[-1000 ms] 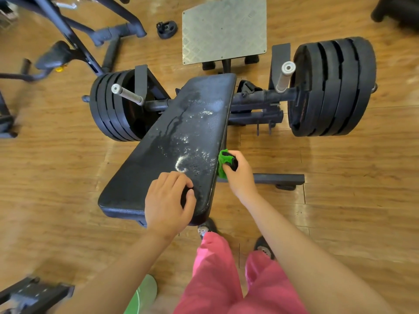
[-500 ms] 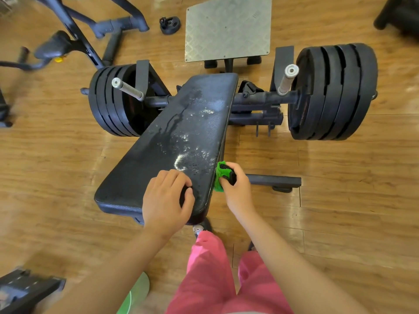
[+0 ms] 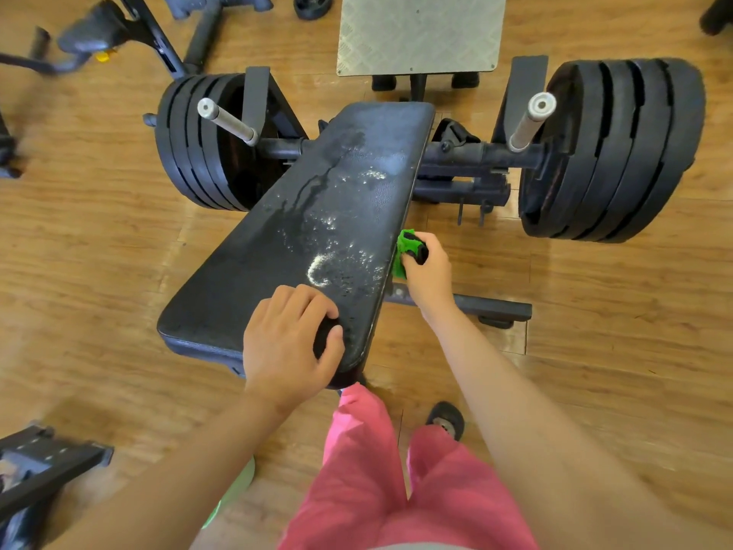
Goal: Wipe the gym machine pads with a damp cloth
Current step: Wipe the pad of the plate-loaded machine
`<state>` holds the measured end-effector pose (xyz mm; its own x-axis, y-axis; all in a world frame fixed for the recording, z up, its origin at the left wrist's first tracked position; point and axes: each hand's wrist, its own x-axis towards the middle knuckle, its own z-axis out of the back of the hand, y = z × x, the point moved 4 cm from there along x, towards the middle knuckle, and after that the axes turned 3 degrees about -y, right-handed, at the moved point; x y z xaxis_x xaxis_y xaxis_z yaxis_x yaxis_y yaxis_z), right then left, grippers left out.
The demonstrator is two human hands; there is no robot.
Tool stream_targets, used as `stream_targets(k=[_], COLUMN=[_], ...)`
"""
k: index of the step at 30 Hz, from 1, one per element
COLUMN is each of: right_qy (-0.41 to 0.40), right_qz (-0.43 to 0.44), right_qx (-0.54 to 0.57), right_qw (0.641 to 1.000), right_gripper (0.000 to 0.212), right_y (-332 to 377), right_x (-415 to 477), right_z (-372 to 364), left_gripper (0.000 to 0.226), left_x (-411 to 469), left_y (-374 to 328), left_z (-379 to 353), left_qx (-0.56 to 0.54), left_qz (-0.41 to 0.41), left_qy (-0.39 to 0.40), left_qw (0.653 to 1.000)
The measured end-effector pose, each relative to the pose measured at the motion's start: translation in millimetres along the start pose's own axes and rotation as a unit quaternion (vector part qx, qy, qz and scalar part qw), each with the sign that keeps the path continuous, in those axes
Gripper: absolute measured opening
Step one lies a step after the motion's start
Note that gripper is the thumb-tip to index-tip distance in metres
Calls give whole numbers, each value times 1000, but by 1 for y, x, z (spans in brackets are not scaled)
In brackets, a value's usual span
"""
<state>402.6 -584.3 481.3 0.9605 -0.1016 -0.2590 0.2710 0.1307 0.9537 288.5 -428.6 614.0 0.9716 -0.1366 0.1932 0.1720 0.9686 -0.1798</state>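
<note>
Black textured vinyl covered the single bench pad [image 3: 254, 267], which bore wet streaks and white foamy flecks [image 3: 319, 269] just ahead of the left grip [image 3: 289, 343] and just left of the right grip [image 3: 426, 267]. The right grip was clenched round a green cloth [image 3: 401, 248] with a dark patch, pressing it against the pad's right side edge. The left grip lay on the near end of the pad with its fingers curled over a dark hollow; whether it held anything could not be told.

Beyond both grips stood two stacks of black weight plates, one far left [image 3: 194, 144] and one far right [image 3: 618, 152], each seemingly of four plates. Two steel pegs [image 3: 228, 121] [image 3: 531, 121] angled up beside them, and a crossbar [image 3: 476, 154] ran under the pad between the stacks. One diamond-plate footplate [image 3: 420, 31] lay farthest ahead.

Just below the right grip, a black frame foot [image 3: 492, 307] rested on the wooden floor [image 3: 614, 371]. Nearer than both grips were pink trousers [image 3: 396, 490] and one dark shoe [image 3: 446, 418]. Parts of other machines showed far left, above [image 3: 158, 33] and below [image 3: 43, 466].
</note>
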Motion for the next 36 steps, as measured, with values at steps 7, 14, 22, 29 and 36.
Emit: stream_targets(k=[7, 14, 22, 29, 36], right_qy=[26, -20, -20, 18, 51], right_qz=[26, -28, -80, -78, -15], right_qx=[4, -1, -26, 0, 34], right_qw=[999, 999, 996, 997, 998], right_gripper=[29, 32, 31, 29, 27], right_y=[-4, 1, -6, -11, -2], right_x=[-27, 27, 65, 34, -32], right_z=[3, -3, -7, -2, 5], left_gripper=[20, 21, 22, 22, 21], left_x=[1, 2, 2, 1, -1], left_y=[-1, -2, -1, -2, -2], left_z=[1, 1, 0, 0, 0], left_qx=[4, 3, 6, 12, 8], left_qz=[-1, -3, -8, -9, 0], left_qy=[8, 11, 12, 14, 7], left_qw=[1000, 1000, 1000, 1000, 1000])
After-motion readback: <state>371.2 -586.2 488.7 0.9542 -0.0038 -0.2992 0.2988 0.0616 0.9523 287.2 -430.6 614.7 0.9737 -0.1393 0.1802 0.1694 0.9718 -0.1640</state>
